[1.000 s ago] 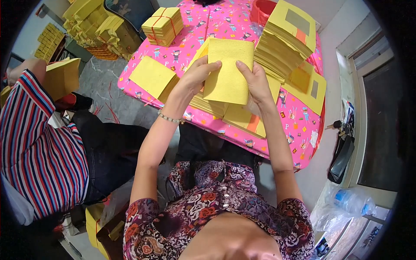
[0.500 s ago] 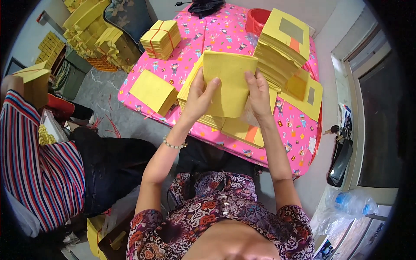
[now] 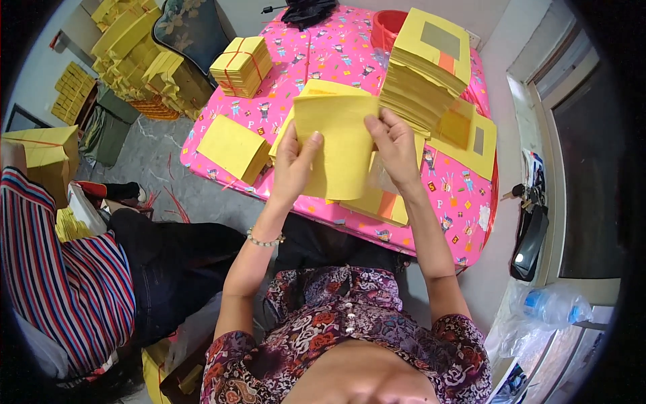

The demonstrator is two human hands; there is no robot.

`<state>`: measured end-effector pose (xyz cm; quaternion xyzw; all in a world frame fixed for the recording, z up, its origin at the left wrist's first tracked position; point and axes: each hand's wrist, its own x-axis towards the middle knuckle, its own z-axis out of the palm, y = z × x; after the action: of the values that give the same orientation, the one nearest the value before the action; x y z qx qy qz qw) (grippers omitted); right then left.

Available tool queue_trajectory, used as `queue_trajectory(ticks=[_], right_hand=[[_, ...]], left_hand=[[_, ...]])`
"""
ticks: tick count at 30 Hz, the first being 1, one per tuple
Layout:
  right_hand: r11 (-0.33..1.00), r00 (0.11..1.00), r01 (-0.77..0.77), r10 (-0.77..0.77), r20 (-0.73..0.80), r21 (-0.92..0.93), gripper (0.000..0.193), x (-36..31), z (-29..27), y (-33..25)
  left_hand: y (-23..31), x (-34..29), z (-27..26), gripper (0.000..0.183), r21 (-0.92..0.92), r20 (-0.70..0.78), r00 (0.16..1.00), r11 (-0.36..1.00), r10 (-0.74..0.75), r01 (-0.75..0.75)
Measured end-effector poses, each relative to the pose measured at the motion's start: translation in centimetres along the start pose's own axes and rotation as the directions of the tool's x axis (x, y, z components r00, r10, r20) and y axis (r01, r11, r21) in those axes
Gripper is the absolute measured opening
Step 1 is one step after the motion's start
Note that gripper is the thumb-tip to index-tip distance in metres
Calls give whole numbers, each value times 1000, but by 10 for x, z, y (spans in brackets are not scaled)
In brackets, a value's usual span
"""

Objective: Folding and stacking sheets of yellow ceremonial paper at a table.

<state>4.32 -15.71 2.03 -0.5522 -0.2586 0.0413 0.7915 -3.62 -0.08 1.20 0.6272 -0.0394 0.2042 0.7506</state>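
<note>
I hold a sheaf of yellow paper [image 3: 336, 145] upright between both hands, above the near side of the table. My left hand [image 3: 294, 161] is closed on its left edge, thumb on the face towards me. At its upper right edge my right hand [image 3: 396, 145] pinches the paper, thumb in front and fingers curled behind. Behind the sheaf, partly hidden, is a pile of yellow paper [image 3: 323, 87]. Below my right hand lies a yellow packet [image 3: 372, 207] with an orange strip.
The pink patterned table [image 3: 336, 50] bears a tall yellow stack [image 3: 420, 84], a red-tied bundle [image 3: 241, 66], a smaller yellow block [image 3: 232, 149] and a red bucket [image 3: 391, 28]. At left, a person in a striped top [image 3: 67, 262] handles a yellow bundle [image 3: 50, 158]. A window [image 3: 592, 168] stands right.
Both hands and the sheaf have come slightly left and nearer, and its lower end now bends to the right. The person at left has moved the yellow bundle lower.
</note>
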Motion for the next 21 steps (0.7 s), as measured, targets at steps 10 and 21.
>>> queue_trajectory(ticks=[10,21], right_hand=[[952,963,-251,264,55,-175,27,-15,-6,12],[860,868,-377,457,191,-343,28,-22,-2,1]], left_hand=[[10,-2,-8,38,-54,-38,985,984,-171,169],[9,0,-13,33,-27,-99,987,992,-126,124]])
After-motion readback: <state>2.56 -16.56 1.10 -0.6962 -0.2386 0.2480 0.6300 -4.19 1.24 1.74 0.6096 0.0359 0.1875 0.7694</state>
